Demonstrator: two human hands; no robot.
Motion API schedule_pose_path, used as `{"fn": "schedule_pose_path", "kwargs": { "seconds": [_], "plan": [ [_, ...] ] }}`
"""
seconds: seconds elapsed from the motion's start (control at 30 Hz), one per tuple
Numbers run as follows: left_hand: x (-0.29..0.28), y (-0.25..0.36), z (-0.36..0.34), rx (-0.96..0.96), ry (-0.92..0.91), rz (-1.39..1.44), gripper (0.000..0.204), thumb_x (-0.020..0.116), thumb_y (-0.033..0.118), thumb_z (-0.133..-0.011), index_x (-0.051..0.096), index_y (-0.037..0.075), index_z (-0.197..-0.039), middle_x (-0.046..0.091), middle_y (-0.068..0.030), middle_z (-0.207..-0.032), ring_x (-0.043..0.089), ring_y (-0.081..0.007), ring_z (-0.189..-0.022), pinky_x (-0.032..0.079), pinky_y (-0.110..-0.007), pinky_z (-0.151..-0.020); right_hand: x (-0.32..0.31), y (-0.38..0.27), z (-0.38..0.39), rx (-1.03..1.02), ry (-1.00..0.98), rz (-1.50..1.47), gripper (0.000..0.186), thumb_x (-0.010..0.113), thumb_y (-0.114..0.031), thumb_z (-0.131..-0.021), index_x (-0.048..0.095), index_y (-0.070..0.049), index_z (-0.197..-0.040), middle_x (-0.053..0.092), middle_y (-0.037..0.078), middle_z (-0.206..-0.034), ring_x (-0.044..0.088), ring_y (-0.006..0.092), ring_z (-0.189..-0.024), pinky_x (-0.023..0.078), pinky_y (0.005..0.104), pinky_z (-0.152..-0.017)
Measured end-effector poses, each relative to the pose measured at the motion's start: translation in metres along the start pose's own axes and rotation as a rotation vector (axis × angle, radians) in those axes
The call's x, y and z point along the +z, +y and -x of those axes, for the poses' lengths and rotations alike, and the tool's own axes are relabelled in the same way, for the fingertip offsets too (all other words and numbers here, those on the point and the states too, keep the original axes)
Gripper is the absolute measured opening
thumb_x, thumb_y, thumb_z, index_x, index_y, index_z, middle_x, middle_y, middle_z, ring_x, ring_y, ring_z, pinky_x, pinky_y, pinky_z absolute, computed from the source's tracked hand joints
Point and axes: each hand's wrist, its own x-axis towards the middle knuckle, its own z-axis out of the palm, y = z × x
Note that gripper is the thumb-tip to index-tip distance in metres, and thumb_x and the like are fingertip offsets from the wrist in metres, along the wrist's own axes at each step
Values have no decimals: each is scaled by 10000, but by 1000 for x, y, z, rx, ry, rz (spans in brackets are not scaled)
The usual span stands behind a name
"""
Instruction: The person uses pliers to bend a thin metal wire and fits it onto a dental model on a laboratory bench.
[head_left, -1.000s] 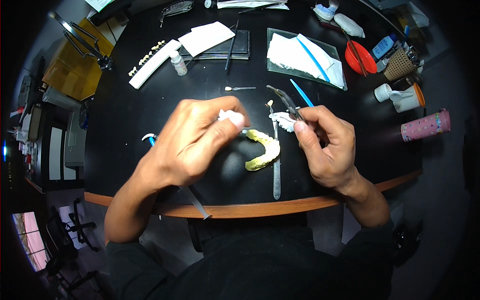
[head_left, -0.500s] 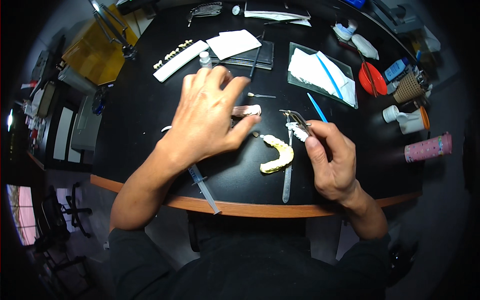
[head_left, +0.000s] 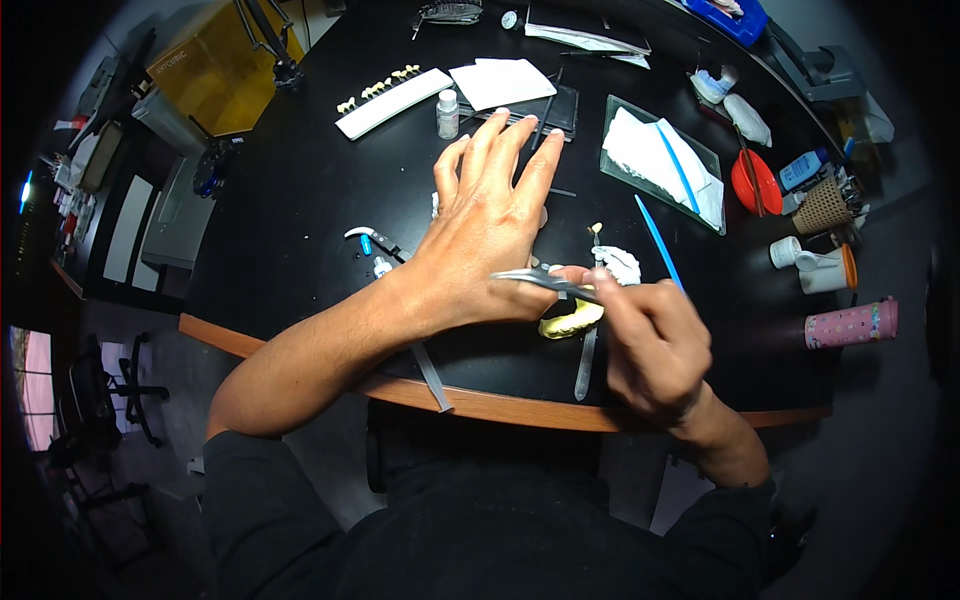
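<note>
Your left hand spreads its fingers wide, palm hidden, while your right hand pinches the tweezers; I cannot tell whether their tips grip anything. The yellow model lies partly covered on the desk, between your hands. At far right, a brown stick rests across the red bowl, and tools stick out of the woven pot.
</note>
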Motion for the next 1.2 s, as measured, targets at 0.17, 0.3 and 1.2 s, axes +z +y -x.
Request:
{"fn": "schedule_pose_path", "kwargs": {
  "seconds": [0.17, 0.3, 1.2],
  "plan": [
    [1, 6, 0, -81, -32, -9, 1089, 816, 577, -767, 374, -44, -1545, 358, -322, -1534, 254, -489, -1492, 188, -611, -1168, -6, -2, 2, -80, 26, 110, 571, 700, 87, -646, 739, 48, -1215, 600, 97, -846, 515, 163, -586, 422, 286, -496],
    [3, 1, 5, -75, -9, 1, 1086, 821, 592, -762, 392, -35, -1538, 349, -317, -1537, 266, -490, -1478, 200, -616, -1165, 3, 2, 2, -70, 47, 97, 566, 716, 59, -649, 755, 17, -1213, 607, 105, -847, 514, 161, -576, 412, 285, -478],
    [3, 6, -1, 67, -22, 43, 1078, 802, 571, -784, 334, 83, -1623, 243, -337, -1634, 171, -544, -1536, 173, -666, -1184, 0, 3, 3, 345, -4, -393, 62, 667, 13, -935, 655, 28, -876, 557, 94, -674, 542, 184, -520, 402, 321, -478]
  ]
}}
